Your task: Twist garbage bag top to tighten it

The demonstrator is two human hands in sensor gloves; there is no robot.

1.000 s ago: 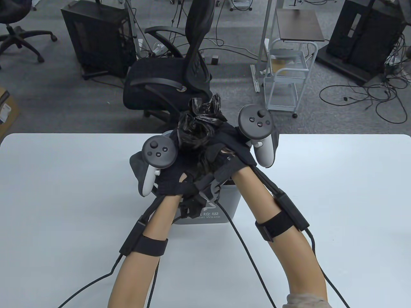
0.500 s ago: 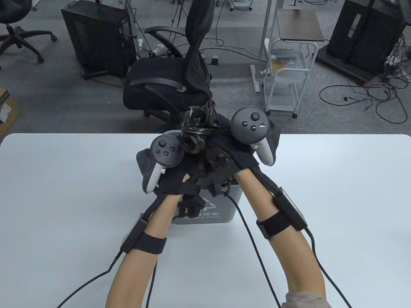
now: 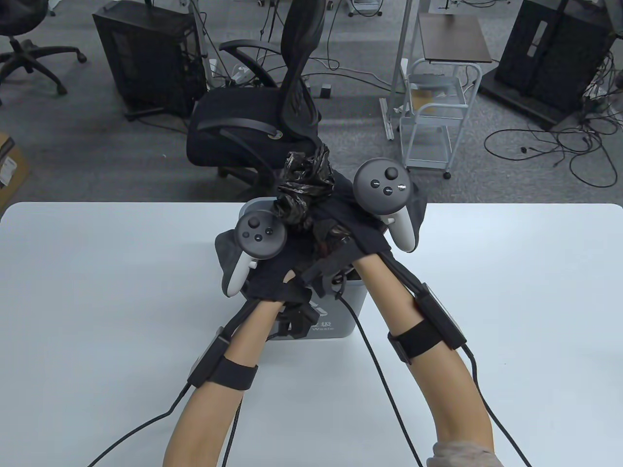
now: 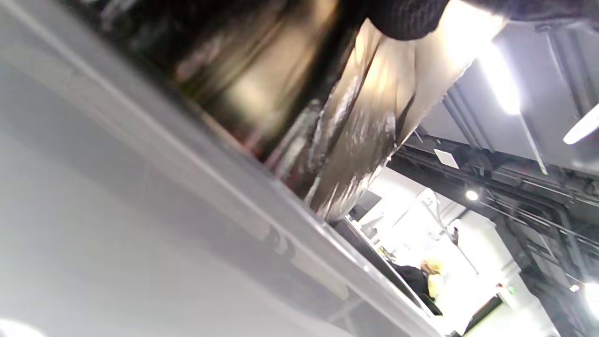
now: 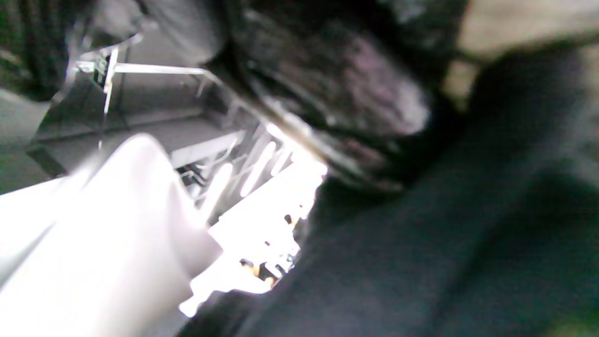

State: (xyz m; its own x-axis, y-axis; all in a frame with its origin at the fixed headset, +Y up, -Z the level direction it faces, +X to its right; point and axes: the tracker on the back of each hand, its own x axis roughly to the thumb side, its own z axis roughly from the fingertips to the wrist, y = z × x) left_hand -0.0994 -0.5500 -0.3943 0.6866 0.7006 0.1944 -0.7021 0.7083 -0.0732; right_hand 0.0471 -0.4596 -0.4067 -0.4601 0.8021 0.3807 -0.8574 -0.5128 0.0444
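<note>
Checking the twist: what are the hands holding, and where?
Both hands, left hand and right hand, grip the black garbage bag at its gathered neck, just below the bunched top, above the grey bin.

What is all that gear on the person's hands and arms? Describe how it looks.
Both hands wear black fabric gloves. The left hand and right hand each carry a dark grey round tracker with small buttons and a pale grey handle. The forearms are bare, each wrapped by a black strap holding a slim black box, with black cables trailing down. A beige sleeve edge shows at the right elbow.
</note>
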